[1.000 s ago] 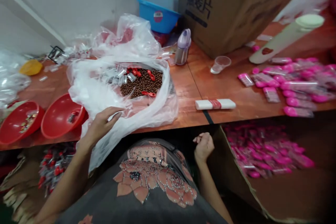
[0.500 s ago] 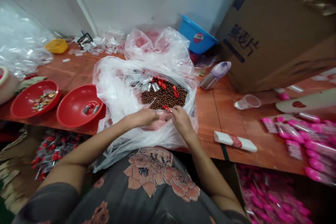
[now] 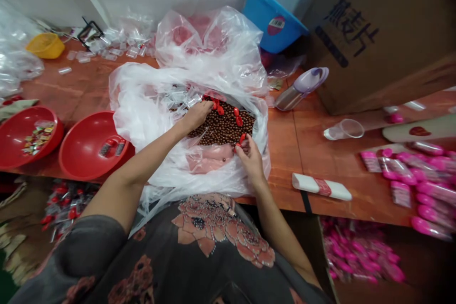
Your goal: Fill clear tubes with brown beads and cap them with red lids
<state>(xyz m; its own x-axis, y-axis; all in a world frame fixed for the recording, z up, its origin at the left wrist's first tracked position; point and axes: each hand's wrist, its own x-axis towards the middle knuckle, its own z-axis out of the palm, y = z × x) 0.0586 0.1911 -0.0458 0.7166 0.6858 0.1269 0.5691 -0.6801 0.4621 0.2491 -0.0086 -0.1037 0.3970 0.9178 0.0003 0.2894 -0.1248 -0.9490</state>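
Note:
A clear plastic bag [image 3: 142,104] lies open on the wooden table, filled with small brown balls [image 3: 224,127], red caps [image 3: 237,116] and clear little packets [image 3: 180,97]. My left hand [image 3: 195,115] reaches into the bag, its fingers curled down among the packets and balls at the far side; what they hold is hidden. At the bag's near right edge my right hand [image 3: 249,156] pinches a red cap [image 3: 242,138] between its fingertips.
Two red bowls [image 3: 85,145] [image 3: 24,135] stand at the left. A blue tub [image 3: 272,19], a large cardboard box [image 3: 374,33], a lying bottle [image 3: 301,88] and a plastic cup [image 3: 344,129] are at the back right. Pink packets [image 3: 409,171] crowd the right; a white roll [image 3: 320,186] lies near the edge.
My left hand has pushed further into the bag toward the packets. My right hand drew back slightly to the bag's right edge with a red cap. The view tilted lower.

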